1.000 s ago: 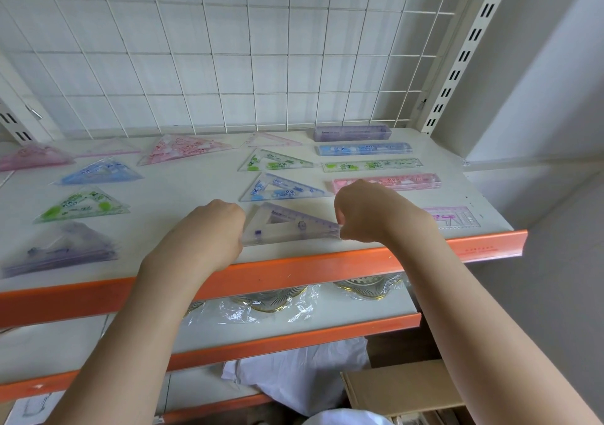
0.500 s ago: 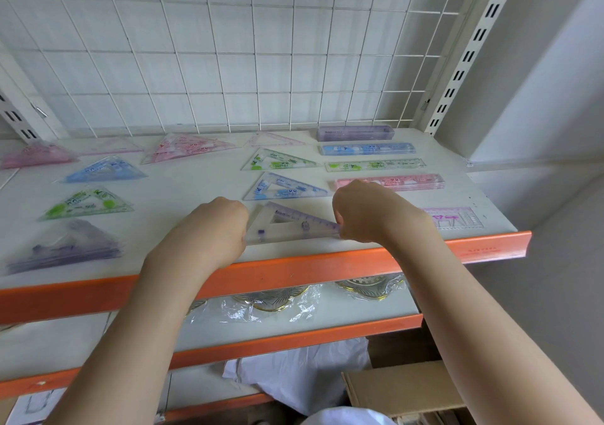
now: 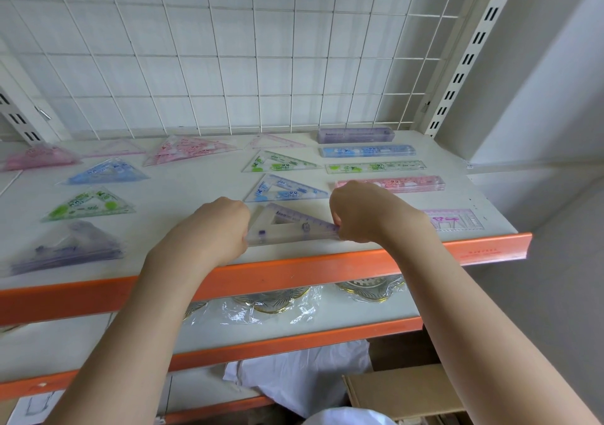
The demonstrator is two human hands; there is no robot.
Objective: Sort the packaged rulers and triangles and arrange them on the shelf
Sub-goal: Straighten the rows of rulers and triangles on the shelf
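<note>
Between the two sets of curled fingers, near the front edge of the shelf (image 3: 464, 176), lies a purple triangle (image 3: 287, 228), flat or nearly flat on the white board. The left hand (image 3: 215, 228) grips its blunt left end, fingers folded under the knuckles so only the back of the hand shows. The right hand (image 3: 362, 212) pinches the sharp right tip between thumb and fingers.

Just beyond the fingers, further back on the shelf, sit a blue triangle (image 3: 287, 189), then a green triangle (image 3: 277, 163), then a pale pink triangle (image 3: 274, 140) by the wire grid (image 3: 228, 65).

Right of the right hand's fingers and behind them lie four packaged rulers in a column: a pink ruler (image 3: 408, 183) nearest, a green ruler (image 3: 376, 166), a blue ruler (image 3: 366, 151) and a purple ruler (image 3: 356, 135) at the back. A clear stencil with pink print (image 3: 454, 219) lies near the front right corner.

Well left of the left hand's fingers lie wider triangles, purple, green, blue and pink.
</note>
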